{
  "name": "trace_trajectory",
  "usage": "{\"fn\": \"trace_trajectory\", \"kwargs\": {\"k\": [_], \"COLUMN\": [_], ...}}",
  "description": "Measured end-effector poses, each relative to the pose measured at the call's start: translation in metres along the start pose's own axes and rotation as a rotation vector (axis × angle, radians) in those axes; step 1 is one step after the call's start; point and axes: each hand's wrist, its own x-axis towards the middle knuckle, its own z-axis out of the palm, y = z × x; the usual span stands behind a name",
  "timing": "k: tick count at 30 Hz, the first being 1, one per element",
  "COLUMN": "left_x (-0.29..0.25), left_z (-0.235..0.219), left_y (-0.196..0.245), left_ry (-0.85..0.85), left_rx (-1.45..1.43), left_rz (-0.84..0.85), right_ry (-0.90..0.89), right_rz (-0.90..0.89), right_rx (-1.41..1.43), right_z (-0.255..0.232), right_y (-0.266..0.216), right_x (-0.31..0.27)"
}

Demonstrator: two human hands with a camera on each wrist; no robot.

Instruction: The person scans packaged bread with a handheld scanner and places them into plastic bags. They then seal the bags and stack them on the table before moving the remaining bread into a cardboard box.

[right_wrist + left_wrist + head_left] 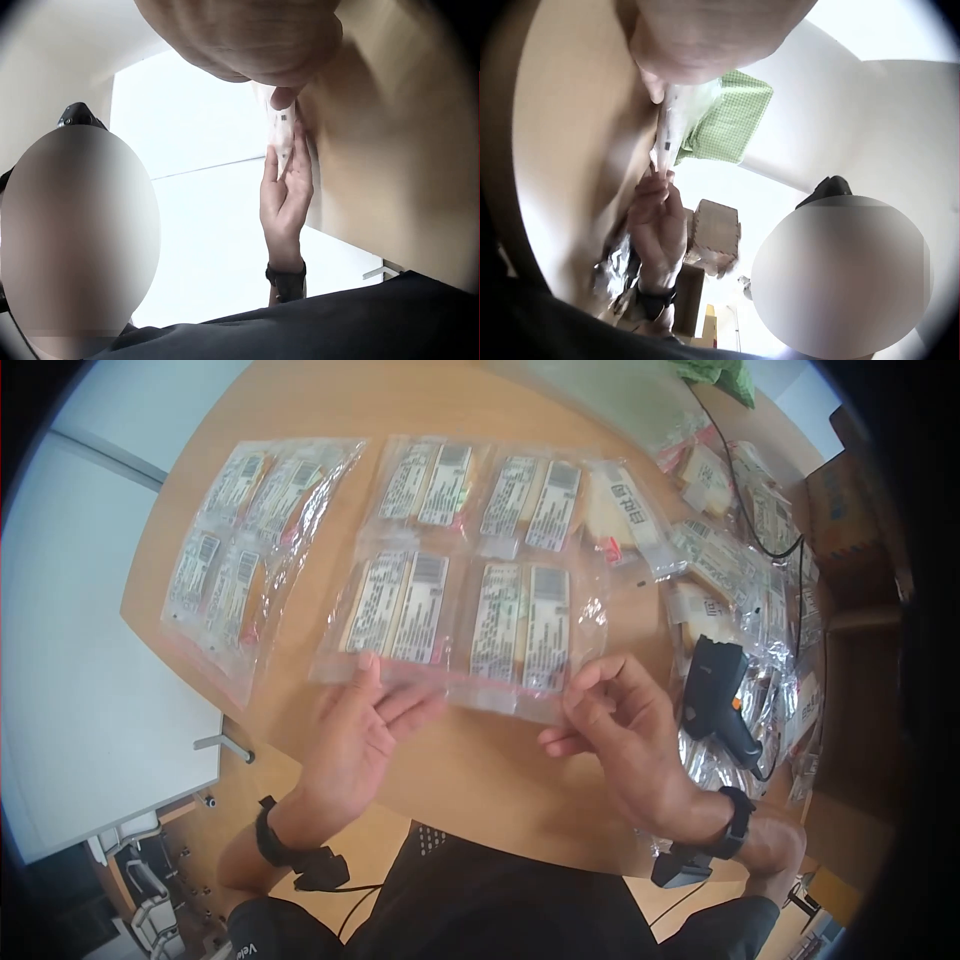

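Head view: near the front edge of the table [450, 785], the left hand [350, 745] pinches the clear pouch [458, 610] between thumb and extended fingers; the right hand [635, 745] pinches its near right corner, fingers curled. It looks light, floppy and slippery, best gripped by both near corners.

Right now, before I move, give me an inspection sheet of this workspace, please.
Surface: wood-toned table, bare in front of the hands
Job's things: clear bag of labelled packs; similar bag at left
Clutter: heap of bagged packs at right, scanner on it
Hands: left hand and right hand pinch the clear bag's near edge
Cables: black cable over the heap
Surroundings: green checked cloth, cardboard box
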Motion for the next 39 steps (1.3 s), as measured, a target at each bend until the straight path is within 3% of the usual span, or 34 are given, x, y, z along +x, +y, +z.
{"fn": "trace_trajectory", "kwargs": {"k": [4,6,7,8,10,11,14,15,16,17,19,20,22,23,25,28,30,31,32,33,34,36,37,39], "left_x": [-0.004,-0.006,-0.007,-0.009,-0.009,-0.009,-0.006,-0.004,-0.002,-0.001,0.000,0.000,-0.003,-0.008,-0.008,0.004,0.013,0.021,0.032,0.043,0.046,0.046,0.042,0.041], "left_z": [-0.004,-0.006,-0.005,-0.005,-0.002,0.000,0.001,0.006,0.005,0.003,-0.004,-0.008,-0.012,-0.013,-0.030,-0.074,-0.106,-0.123,-0.152,-0.186,-0.204,-0.188,-0.174,-0.175], "left_y": [0.008,0.015,0.018,0.021,0.021,0.021,0.024,0.026,0.031,0.035,0.046,0.053,0.074,0.092,0.126,0.173,0.190,0.197,0.200,0.199,0.197,0.192,0.188,0.186], "left_ry": [0.020,0.031,0.057,0.090,0.131,0.156,0.137,0.213,0.225,0.181,0.145,0.155,0.167,0.194,0.224,0.288,0.333,0.390,0.375,0.385,0.397,0.418,0.460,0.506], "left_rx": [0.099,0.132,0.163,0.192,0.210,0.228,0.258,0.303,0.288,0.347,0.405,0.403,0.400,0.390,0.420,0.480,0.487,0.475,0.488,0.480,0.470,0.538,0.514,0.490], "left_rz": [-0.082,-0.083,-0.086,-0.088,-0.050,-0.037,-0.002,0.006,0.027,0.021,0.023,0.055,0.088,0.144,0.283,0.450,0.447,0.450,0.453,0.427,0.401,0.373,0.398,0.420], "right_ry": [-0.047,-0.319,-0.181,-0.096,0.055,0.064,0.010,-0.052,-0.116,-0.138,-0.283,-0.290,-0.089,-0.084,-0.093,-0.182,-0.209,-0.223,-0.213,-0.270,-0.260,-0.172,-0.128,-0.123], "right_rz": [0.143,-0.109,-0.437,-0.650,-1.204,-0.822,-0.775,-0.680,-0.584,-0.600,-0.330,-0.340,-0.457,-0.454,-0.677,-0.825,-0.801,-0.904,-0.842,-0.711,-0.715,-0.563,-0.684,-0.697], "right_rx": [-0.197,-1.135,-1.262,-1.441,-1.729,-1.656,-1.664,-1.621,-1.580,-1.586,-1.386,-1.388,-1.200,-1.196,-1.055,-0.895,-0.848,-0.899,-0.787,-0.786,-0.779,-1.003,-1.007,-0.928], "right_z": [-0.003,-0.011,-0.012,-0.010,-0.021,-0.004,-0.027,-0.031,-0.027,-0.027,-0.017,-0.012,0.005,0.018,0.059,0.125,0.166,0.180,0.191,0.195,0.198,0.200,0.201,0.201], "right_y": [-0.037,-0.071,-0.076,-0.087,-0.100,-0.118,-0.122,-0.127,-0.134,-0.139,-0.149,-0.152,-0.154,-0.155,-0.163,-0.158,-0.145,-0.132,-0.108,-0.093,-0.087,-0.079,-0.076,-0.081], "right_x": [-0.016,-0.014,0.000,0.019,0.088,0.113,0.203,0.219,0.227,0.233,0.226,0.223,0.213,0.213,0.221,0.263,0.296,0.315,0.348,0.355,0.348,0.335,0.338,0.342]}}
